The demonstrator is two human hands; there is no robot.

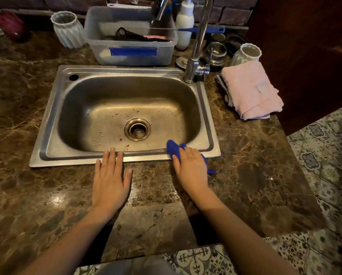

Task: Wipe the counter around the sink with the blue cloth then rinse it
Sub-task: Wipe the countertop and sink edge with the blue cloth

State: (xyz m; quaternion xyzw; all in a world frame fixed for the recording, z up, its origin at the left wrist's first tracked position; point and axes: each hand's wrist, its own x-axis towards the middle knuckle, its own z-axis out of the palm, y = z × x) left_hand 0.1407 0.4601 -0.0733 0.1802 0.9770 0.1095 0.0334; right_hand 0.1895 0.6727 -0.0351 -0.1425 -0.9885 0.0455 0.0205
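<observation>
The blue cloth (172, 149) is bunched on the front right rim of the steel sink (53, 120), partly hanging over the basin edge. My right hand (192, 167) presses flat on top of it and hides most of it; a blue corner sticks out to the right. My left hand (111, 177) lies flat and open on the brown marble counter (255, 171), its fingertips touching the sink's front rim. Red and white crumbs are scattered in the basin around the drain (137, 129). The chrome tap (196, 56) rises at the sink's back right corner.
A clear plastic tub (130, 54) with brushes stands behind the sink. White ribbed cups (68, 30) (246, 54), a soap bottle (184, 26) and steel cups (215, 54) line the back. A folded pink towel (251, 92) lies to the right. The counter edge drops to tiled floor (325, 155).
</observation>
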